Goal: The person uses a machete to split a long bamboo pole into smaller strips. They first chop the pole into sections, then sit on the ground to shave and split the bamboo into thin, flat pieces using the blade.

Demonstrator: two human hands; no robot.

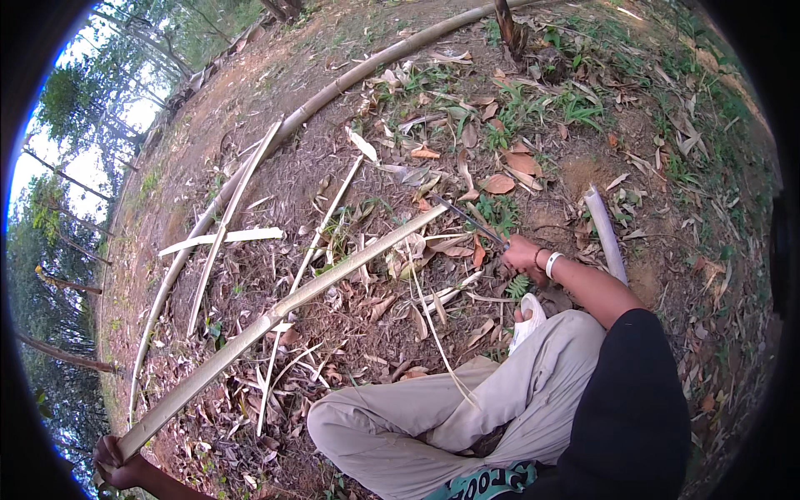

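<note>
A long split bamboo strip (279, 310) slants from the lower left up to the middle of the view. My left hand (119, 464) is closed around its near end at the lower left. At the strip's far end lies the thin dark blade of a knife (472, 221), touching or just beside it. My right hand (525, 257) is wrapped round the knife's handle, which the fingers mostly hide. A white band circles my right wrist. Thin pale bamboo slivers (433, 333) hang below the strip's far end and reach my trouser leg.
A long whole bamboo pole (333, 90) curves across the far side. Several split pieces (225, 237) lie on the leaf-strewn ground at left. A pale bamboo length (606, 235) stands out at right, beyond my right arm. My folded legs (467, 408) fill the near middle. A stump (510, 33) rises far off.
</note>
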